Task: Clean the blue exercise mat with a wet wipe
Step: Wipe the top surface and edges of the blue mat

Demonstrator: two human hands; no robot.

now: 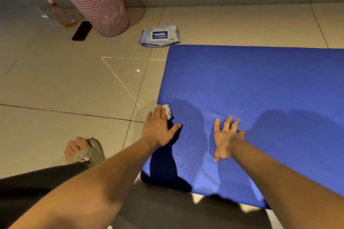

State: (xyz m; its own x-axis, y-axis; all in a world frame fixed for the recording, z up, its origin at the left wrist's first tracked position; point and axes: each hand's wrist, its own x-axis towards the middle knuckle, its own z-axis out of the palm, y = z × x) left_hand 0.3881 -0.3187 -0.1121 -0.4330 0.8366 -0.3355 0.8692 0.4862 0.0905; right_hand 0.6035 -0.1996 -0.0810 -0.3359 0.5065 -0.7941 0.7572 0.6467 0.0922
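Blue exercise mat [260,98] filling right of frame, left hand [158,128] flat, pressing white wet wipe [168,110] at mat's left edge, right hand [226,135] spread on mat lower centre, bare tiled floor [74,83] left.

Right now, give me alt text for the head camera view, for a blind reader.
A person's left hand presses a wet wipe flat onto the left edge of a blue exercise mat, while the right hand rests on the mat with fingers spread. Beyond the mat, a pack of wipes and a pink basket sit on the floor.
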